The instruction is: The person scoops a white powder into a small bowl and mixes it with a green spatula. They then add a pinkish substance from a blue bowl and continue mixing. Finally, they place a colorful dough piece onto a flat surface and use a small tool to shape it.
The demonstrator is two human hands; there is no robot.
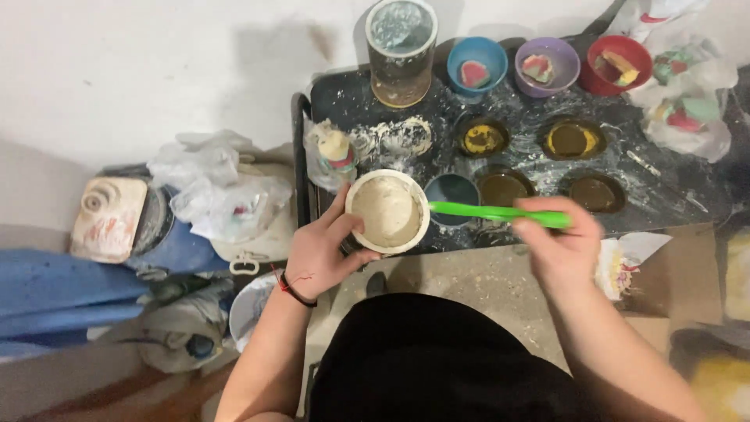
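My left hand (320,250) grips a round white bowl (424,212) filled with pale creamy paste, held over the near edge of a dark work tray (672,195). In my right hand (558,238) is a bright green spatula (484,211), lying level and pointing left toward the bowl; its tip is just right of the bowl's rim. Right behind the spatula sits a dark teal cup (453,189). Several round moulds with yellow-brown contents (573,141) are set in the powder-dusted tray.
At the tray's back stand a tall clear jar (401,51), a blue cup (476,62), a purple cup (547,66) and a red cup (619,64) with coloured pieces. Plastic bags (687,94) lie at right, more bags and a blue container (180,246) at left.
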